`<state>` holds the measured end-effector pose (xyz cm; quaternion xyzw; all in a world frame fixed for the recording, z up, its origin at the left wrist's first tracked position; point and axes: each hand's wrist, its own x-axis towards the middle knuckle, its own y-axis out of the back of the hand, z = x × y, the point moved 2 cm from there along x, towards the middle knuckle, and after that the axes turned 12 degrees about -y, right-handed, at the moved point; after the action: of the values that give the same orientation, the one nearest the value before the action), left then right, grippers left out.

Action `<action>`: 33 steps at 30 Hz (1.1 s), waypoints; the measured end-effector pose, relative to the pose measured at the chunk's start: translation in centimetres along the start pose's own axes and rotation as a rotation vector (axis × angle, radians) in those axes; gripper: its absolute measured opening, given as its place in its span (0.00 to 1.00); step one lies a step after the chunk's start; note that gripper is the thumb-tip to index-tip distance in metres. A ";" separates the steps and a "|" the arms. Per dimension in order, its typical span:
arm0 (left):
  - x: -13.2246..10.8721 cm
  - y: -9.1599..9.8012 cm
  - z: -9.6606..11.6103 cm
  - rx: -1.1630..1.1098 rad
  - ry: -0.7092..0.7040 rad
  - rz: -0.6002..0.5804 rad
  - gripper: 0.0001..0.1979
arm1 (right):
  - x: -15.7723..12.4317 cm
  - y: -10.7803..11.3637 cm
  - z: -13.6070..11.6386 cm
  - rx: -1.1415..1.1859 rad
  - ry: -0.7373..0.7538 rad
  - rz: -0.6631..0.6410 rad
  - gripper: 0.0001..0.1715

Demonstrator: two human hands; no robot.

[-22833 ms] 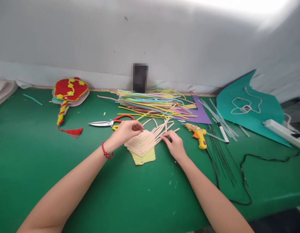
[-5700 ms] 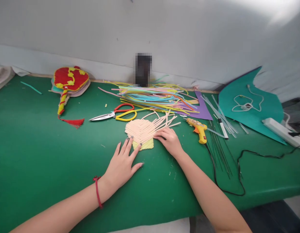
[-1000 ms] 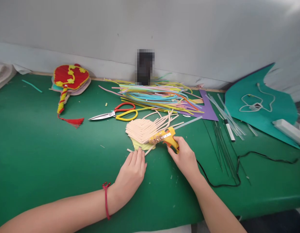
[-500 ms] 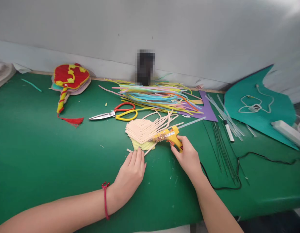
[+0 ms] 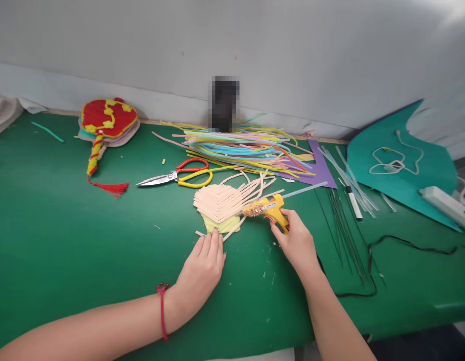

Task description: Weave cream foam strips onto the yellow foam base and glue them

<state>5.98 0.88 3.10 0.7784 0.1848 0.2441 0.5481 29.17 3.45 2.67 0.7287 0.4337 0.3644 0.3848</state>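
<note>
Glue gun [image 5: 272, 208] (right hand [image 5: 298, 245]) farther right of woven piece [image 5: 221, 203] than before

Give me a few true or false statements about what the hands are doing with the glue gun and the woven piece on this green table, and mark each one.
1. The right hand grips the yellow glue gun. True.
2. The glue gun's nozzle points away from the woven peach strip piece. False: the nozzle points at the piece's right edge.
3. The left hand holds the scissors. False: the scissors lie alone on the green table, beyond the piece; the left hand's fingertips rest at the piece's near edge.
4. A red cord is tied around the left wrist. True.
5. The pile of coloured strips lies between the two hands. False: it lies beyond the woven piece, near the wall.
</note>
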 end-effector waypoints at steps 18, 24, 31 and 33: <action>0.1 0.0 0.0 0.004 0.004 0.020 0.17 | -0.6 -0.5 -1.1 0.056 0.122 -0.005 0.15; 0.1 0.1 0.0 0.001 -0.001 -0.002 0.17 | -0.7 -0.4 -1.3 0.064 0.130 -0.020 0.14; 0.1 0.2 0.0 0.002 -0.001 -0.013 0.18 | -0.1 0.2 -0.3 0.031 0.033 -0.006 0.18; 0.1 0.2 0.0 0.020 -0.007 -0.022 0.18 | -0.1 0.3 -0.2 0.025 0.017 -0.010 0.19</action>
<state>6.09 0.87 3.28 0.7826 0.1938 0.2333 0.5436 29.09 3.36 2.99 0.7283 0.4450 0.3631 0.3738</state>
